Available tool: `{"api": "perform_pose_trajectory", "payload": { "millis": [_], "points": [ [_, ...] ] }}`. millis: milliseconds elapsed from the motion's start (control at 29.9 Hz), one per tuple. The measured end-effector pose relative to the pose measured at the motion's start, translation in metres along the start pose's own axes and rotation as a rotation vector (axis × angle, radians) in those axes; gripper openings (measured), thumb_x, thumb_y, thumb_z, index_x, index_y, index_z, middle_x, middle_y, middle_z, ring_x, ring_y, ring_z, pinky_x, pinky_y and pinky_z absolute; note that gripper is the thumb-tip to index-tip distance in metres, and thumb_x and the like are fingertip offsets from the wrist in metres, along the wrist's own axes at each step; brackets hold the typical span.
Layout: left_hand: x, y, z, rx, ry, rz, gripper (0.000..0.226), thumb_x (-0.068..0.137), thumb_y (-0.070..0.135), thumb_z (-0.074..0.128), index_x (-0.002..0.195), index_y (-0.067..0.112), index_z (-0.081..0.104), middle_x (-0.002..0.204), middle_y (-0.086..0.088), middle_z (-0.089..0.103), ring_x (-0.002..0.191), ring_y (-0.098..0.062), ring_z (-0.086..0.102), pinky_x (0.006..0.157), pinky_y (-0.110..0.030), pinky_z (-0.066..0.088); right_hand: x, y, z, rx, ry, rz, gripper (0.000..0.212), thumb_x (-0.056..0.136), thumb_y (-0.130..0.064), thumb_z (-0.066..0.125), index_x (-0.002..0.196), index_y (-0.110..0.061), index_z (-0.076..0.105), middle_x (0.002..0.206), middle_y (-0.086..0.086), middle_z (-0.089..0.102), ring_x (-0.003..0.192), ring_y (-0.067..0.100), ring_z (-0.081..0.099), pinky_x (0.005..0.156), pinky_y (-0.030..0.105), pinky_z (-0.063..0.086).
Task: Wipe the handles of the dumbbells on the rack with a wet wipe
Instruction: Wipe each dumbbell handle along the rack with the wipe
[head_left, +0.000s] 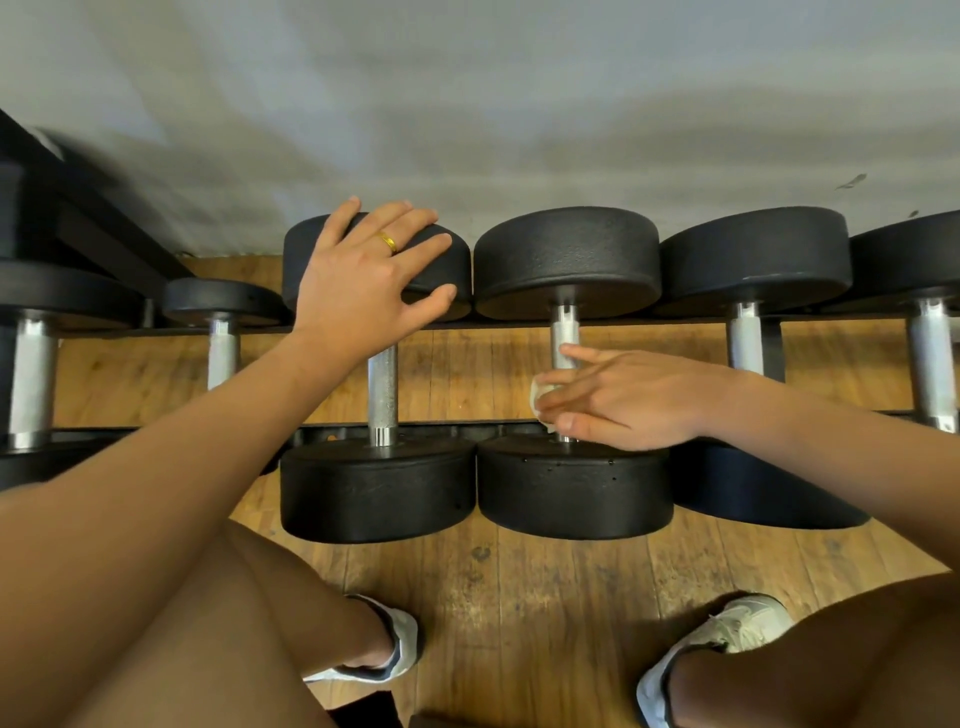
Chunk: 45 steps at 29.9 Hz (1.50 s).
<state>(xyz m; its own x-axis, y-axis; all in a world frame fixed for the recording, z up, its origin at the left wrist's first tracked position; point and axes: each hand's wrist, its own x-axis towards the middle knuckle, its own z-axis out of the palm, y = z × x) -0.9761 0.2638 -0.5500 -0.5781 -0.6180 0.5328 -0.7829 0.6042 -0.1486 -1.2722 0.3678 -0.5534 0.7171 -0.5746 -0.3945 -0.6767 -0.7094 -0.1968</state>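
Wiping hand: right hand (623, 400) presses a balled wet wipe (536, 392) to the steel handle (563, 325) of a dumbbell (574, 486), near its front end. Thumb and curled fingers pinch the wipe, and the index finger lies straight against the bar.
Resting hand: left hand (363, 280) lies flat on the rear weight of the neighbouring dumbbell (376, 488), fingers spread and straight, holding nothing. It wears a gold ring (387, 241).
Rack: black rails (337, 430) carry the dumbbells side by side above a wooden floor (519, 597).

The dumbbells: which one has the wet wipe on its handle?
The dumbbell just right of the left hand: the right hand holds the wet wipe against its handle. The other handles are bare.
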Motion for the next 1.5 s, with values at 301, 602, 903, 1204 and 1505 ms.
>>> {"api": "perform_pose_trajectory", "payload": {
  "millis": [301,602,903,1204,1505],
  "points": [
    [0.000,0.001,0.001,-0.010,0.009,-0.014,0.047,0.100,0.052,0.054,0.131,0.020,0.069,0.142,-0.002,0.062,0.135,-0.023,0.053,0.119,-0.052,0.030,-0.007,0.012,0.014,-0.069,0.148,0.048,0.059,0.108,-0.048,0.008,0.155,-0.022,0.034,0.163,-0.006,0.027,0.153,0.005,0.001,0.125,0.030,-0.006],
    [0.001,0.001,0.000,0.000,0.002,-0.012,0.047,0.099,0.052,0.053,0.131,0.021,0.069,0.142,-0.001,0.062,0.134,-0.022,0.053,0.118,-0.051,0.030,-0.002,0.016,0.018,-0.089,0.105,-0.030,0.057,0.107,-0.050,0.012,0.151,-0.028,0.041,0.159,-0.012,0.032,0.153,0.004,0.000,0.126,0.037,-0.004],
    [0.001,0.001,-0.002,-0.005,-0.036,-0.013,0.048,0.100,0.053,0.052,0.133,0.021,0.067,0.144,-0.001,0.060,0.137,-0.023,0.051,0.119,-0.052,0.029,0.008,0.032,0.013,-0.245,0.304,0.119,0.059,0.106,-0.047,0.020,0.157,-0.018,0.026,0.163,0.001,0.023,0.153,0.014,0.011,0.126,0.039,0.011],
    [0.001,-0.002,-0.006,-0.025,-0.094,0.009,0.051,0.101,0.053,0.050,0.137,0.021,0.064,0.147,-0.002,0.057,0.140,-0.023,0.048,0.120,-0.052,0.026,0.004,0.024,0.022,-0.100,0.201,-0.108,0.041,0.099,-0.041,0.044,0.130,-0.024,0.065,0.141,-0.008,0.059,0.146,0.012,0.033,0.122,0.034,0.017],
    [0.000,-0.032,-0.030,-0.127,-0.393,0.159,0.063,0.100,0.055,0.032,0.156,0.027,0.041,0.168,0.002,0.027,0.156,-0.019,0.018,0.125,-0.052,0.013,0.003,0.002,0.008,-0.123,0.163,-0.021,0.028,0.097,-0.024,0.055,0.122,-0.024,0.068,0.130,-0.004,0.065,0.132,0.014,0.052,0.112,0.036,0.043]
  ]
}}
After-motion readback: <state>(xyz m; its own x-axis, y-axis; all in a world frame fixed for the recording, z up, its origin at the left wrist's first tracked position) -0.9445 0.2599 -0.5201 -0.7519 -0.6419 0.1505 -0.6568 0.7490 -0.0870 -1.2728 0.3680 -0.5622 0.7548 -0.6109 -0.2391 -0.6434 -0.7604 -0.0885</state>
